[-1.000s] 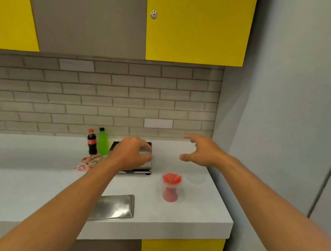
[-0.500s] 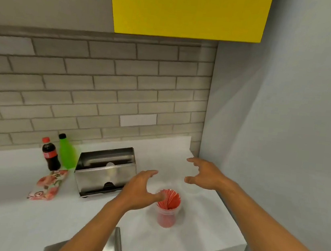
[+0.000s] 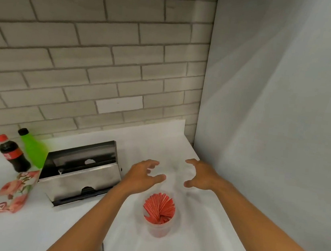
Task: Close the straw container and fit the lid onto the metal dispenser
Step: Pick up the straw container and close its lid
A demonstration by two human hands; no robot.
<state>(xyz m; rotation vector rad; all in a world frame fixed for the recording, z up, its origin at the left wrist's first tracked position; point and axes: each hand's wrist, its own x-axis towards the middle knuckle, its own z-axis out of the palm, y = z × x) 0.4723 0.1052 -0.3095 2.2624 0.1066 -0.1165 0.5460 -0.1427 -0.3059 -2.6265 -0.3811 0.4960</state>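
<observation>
The counter [image 3: 20, 230] is filling more of the view than a moment ago. The metal dispenser [image 3: 82, 174] is lying uncovered at left. Both hands are hovering wide and empty: the left hand [image 3: 143, 175] is moving off it, the right hand [image 3: 201, 175] is waiting. The straw container [image 3: 159, 215] is standing uncapped just below; capping probably comes first.

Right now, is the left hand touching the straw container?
Apart. The head view shows bare white counter between the left hand and the straw container.
</observation>
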